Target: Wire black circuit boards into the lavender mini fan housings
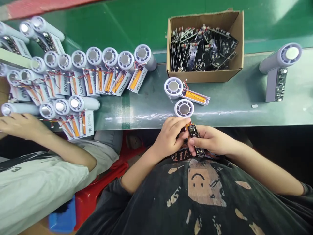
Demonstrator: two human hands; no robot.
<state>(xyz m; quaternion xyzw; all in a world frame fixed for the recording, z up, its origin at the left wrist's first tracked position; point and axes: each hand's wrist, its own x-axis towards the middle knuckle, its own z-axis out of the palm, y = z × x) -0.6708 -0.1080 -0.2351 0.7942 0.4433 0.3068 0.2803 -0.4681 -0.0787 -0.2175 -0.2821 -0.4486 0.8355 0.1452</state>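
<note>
At the table's front edge, a black circuit board (193, 131) is gripped between the thumb and fingers of my right hand (211, 140). My left hand (171, 135) is closed around the handle of a light purple handheld fan, just below its round head (184, 108). Red wires and a bit of orange show between my fingers and the board; the rest of the handle is hidden by my hands. Just beyond lies another fan (173, 87), its handle open, with an orange battery (195, 96) and loose wires inside.
A cardboard box (205, 77) of circuit boards stands behind my hands. Several open fans (143, 55) line the table's left side. At the right stands a fan with a board on its handle (281, 71). A co-worker's arm (49, 137) reaches in from the left.
</note>
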